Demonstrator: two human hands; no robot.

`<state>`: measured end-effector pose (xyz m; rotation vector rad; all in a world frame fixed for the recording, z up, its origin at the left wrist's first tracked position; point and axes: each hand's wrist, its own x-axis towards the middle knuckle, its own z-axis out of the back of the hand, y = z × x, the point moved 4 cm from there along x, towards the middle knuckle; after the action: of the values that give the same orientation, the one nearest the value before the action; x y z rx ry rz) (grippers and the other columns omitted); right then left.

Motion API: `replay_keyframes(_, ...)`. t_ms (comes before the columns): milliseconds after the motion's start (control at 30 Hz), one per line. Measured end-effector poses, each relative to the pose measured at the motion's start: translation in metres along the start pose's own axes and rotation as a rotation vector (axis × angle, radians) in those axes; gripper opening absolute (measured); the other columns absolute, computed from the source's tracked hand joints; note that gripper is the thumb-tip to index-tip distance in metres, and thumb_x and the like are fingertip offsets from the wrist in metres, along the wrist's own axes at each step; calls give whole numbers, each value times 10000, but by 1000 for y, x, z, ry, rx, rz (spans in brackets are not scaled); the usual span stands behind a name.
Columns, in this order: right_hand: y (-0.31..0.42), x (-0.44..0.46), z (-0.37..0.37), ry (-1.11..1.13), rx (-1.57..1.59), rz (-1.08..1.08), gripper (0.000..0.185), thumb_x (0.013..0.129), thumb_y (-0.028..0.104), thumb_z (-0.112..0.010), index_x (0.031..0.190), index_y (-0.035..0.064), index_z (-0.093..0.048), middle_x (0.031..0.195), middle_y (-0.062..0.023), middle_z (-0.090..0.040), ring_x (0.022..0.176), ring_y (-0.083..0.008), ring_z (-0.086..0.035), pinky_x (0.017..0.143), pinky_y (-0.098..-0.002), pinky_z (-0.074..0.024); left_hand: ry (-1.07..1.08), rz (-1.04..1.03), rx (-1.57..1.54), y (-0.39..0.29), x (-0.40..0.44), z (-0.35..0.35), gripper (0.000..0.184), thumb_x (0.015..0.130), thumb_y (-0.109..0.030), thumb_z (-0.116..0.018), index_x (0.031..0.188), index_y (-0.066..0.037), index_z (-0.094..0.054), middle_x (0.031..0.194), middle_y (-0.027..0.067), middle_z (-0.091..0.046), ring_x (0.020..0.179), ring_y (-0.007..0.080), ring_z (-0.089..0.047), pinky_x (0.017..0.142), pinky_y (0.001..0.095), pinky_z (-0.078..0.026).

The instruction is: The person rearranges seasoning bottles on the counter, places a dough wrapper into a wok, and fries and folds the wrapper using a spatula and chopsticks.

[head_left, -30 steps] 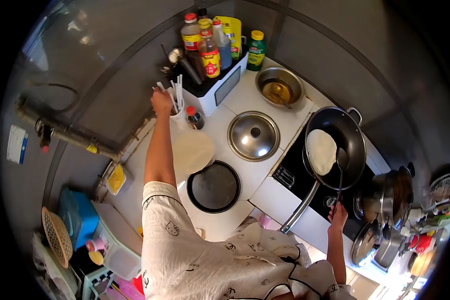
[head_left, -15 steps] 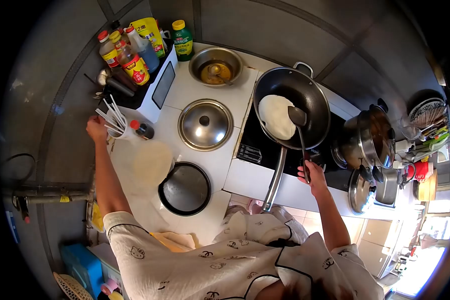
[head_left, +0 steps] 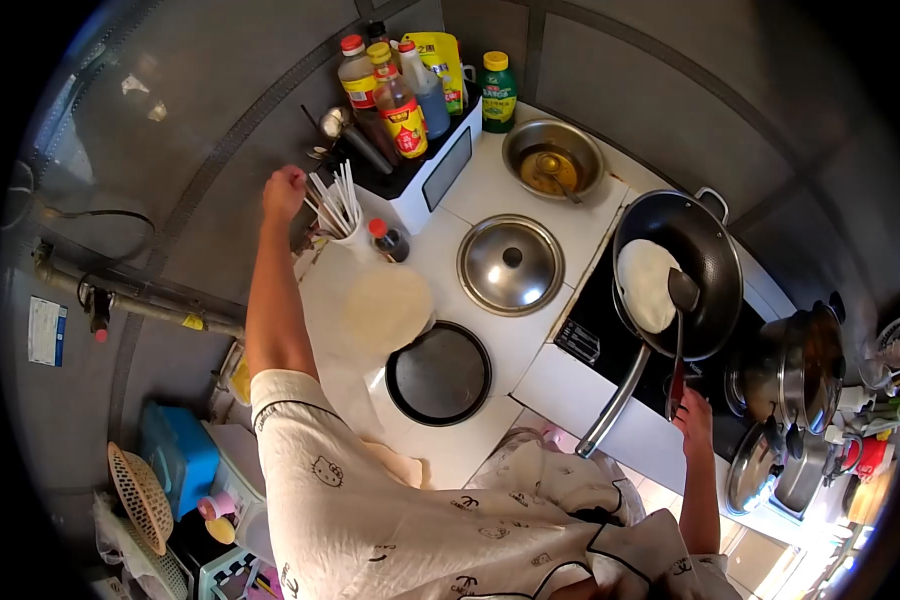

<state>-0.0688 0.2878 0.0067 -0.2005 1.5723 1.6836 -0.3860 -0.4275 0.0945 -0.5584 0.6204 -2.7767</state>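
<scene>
My right hand (head_left: 694, 420) is closed on the handle of a dark spatula (head_left: 683, 289). The spatula's blade rests on a round white flatbread (head_left: 648, 285) inside a black wok (head_left: 708, 262) on the stove. My left hand (head_left: 285, 191) is closed near the wall, just left of a white holder of pale chopsticks (head_left: 338, 203); anything inside its fingers is hidden. Beside the holder stands a small red-capped bottle (head_left: 389, 242). A thin pale dough round (head_left: 388, 307) lies on the counter, next to a round black pan (head_left: 439, 374).
A domed steel lid (head_left: 511, 262) and a steel bowl of yellowish liquid with a ladle (head_left: 553, 160) sit behind. Sauce bottles (head_left: 400, 115) crowd a white-sided rack (head_left: 440, 180). A steel pot (head_left: 795, 365) stands right of the wok, whose handle (head_left: 615, 405) juts toward me.
The view has swung left, so everything sits further right. My left hand has risen from beside the chopstick holder to level with the chopstick tops. My right hand stays at the spatula.
</scene>
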Motion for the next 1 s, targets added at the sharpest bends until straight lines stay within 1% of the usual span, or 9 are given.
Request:
replay_keyframes(100, 3, -10, -1, -50, -8, -6, 333, 868, 263, -460, 1109, 40, -517, 897, -46, -616, 730, -128, -590, 633, -230, -464, 78, -41, 78, -15, -8, -10, 250, 676, -277, -688, 769, -57, -615, 712, 93, -631, 666, 264, -608, 605, 357, -465)
replay_keyframes(300, -3, -12, 4, -50, 19, 10, 274, 838, 304, -499, 1009, 106, -581, 852, 11, -612, 656, -61, -555, 551, -187, -426, -119, 182, -34, 32, 3, -40, 253, 646, -266, -718, 747, -48, -637, 682, 110, -622, 649, 265, -604, 608, 362, -466)
replay_keyframes(400, -1, -14, 4, -81, -10, -18, 323, 849, 258, -465, 1082, 50, -547, 943, -55, -597, 761, -130, -583, 669, -251, -460, 51, 88, -20, 25, 0, -44, 218, 661, -251, -711, 722, -52, -644, 639, 121, -606, 630, 268, -602, 597, 370, -465)
replay_keyframes(500, -5, -8, 9, -99, -19, 5, 322, 852, 275, -465, 1062, 51, -564, 935, -56, -596, 752, -132, -575, 681, -265, -460, -121, -18, 99, 10, -6, -27, 220, 687, -260, -701, 711, -51, -638, 610, 132, -590, 595, 267, -595, 566, 375, -455)
replay_keyframes(600, -2, -7, 17, -212, -22, 109, 335, 833, 313, -496, 1045, 65, -571, 852, -23, -606, 651, -78, -553, 595, -222, -449, -82, -82, 40, -4, 8, 8, 260, 718, -294, -681, 717, -40, -629, 607, 138, -582, 548, 253, -570, 537, 369, -437)
replay_keyframes(800, 38, -22, 27, -426, 42, 626, 224, 880, 201, -505, 985, 23, -589, 818, -24, -588, 678, -66, -509, 587, -190, -417, -507, -345, -54, -72, 3, 122, 263, 809, -303, -587, 837, -48, -646, 654, 127, -592, 564, 189, -538, 568, 324, -433)
replay_keyframes(833, 55, -37, 17, -440, 22, 688, 223, 883, 199, -500, 980, 20, -592, 801, -24, -588, 675, -64, -507, 593, -186, -415, -608, -234, -135, -92, -12, 148, 277, 810, -311, -604, 857, -43, -655, 686, 76, -628, 593, 137, -545, 574, 286, -437)
replay_keyframes(867, 71, -53, 4, -416, 55, 726, 214, 881, 181, -497, 978, 17, -594, 800, -26, -591, 675, -64, -507, 605, -184, -418, -618, -215, -520, -106, -27, 164, 248, 823, -262, -609, 856, -20, -648, 732, 37, -636, 628, 96, -545, 569, 236, -436)
replay_keyframes(1000, 101, -101, -60, -14, -49, 731, 167, 833, 53, -540, 981, 30, -613, 795, -13, -589, 666, -53, -531, 601, -187, -445, -831, -316, -697, -194, -118, 202, 154, 847, -133, -573, 879, 12, -614, 774, 58, -617, 619, 81, -530, 569, 183, -429)
